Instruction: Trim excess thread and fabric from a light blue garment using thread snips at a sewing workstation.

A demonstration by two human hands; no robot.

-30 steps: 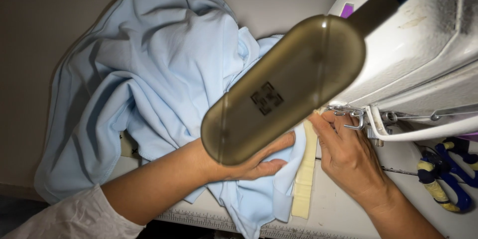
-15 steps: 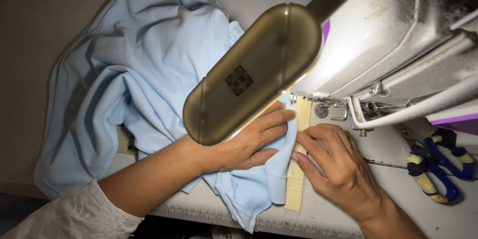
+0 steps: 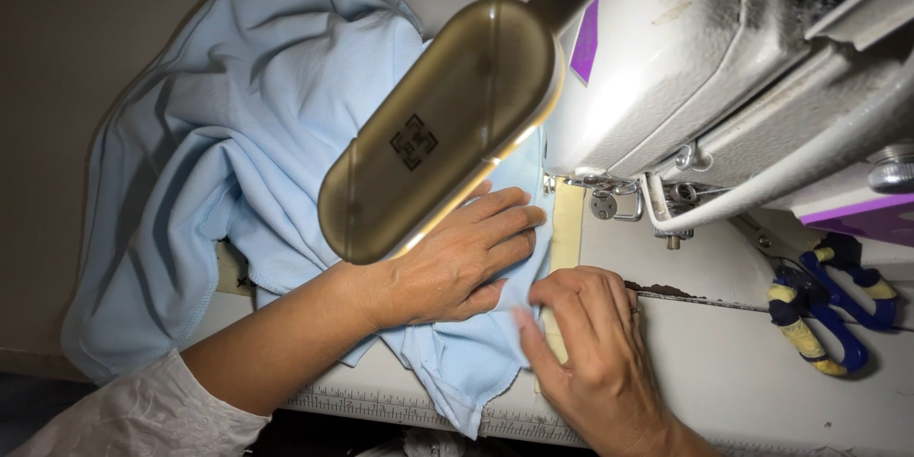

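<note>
- The light blue knit garment (image 3: pixel 238 152) lies crumpled in soft folds over the left part of the white desk (image 3: pixel 743 381), one hemmed edge hanging off the front by the printed ruler strip (image 3: pixel 400 409).
- Its right edge runs up toward the presser foot (image 3: pixel 609 200) of the white sewing machine (image 3: pixel 705 67), alongside a pale yellow strip (image 3: pixel 568 228) that lies flat on the desk.
- Your left hand (image 3: pixel 457 262) rests flat on the fabric, fingers loosely together and stretched toward the needle area, pressing the cloth down; it grips nothing.
- Your right hand (image 3: pixel 595 343) sits just beside it, fingers curled, with thumb and forefinger pinching the garment's edge where it meets the yellow strip.
- An oval lamp head (image 3: pixel 438 129) hangs over the work and hides part of your left fingers.
- Blue-and-yellow-handled scissors (image 3: pixel 824 309) lie on the desk, well to the right of your hands.
</note>
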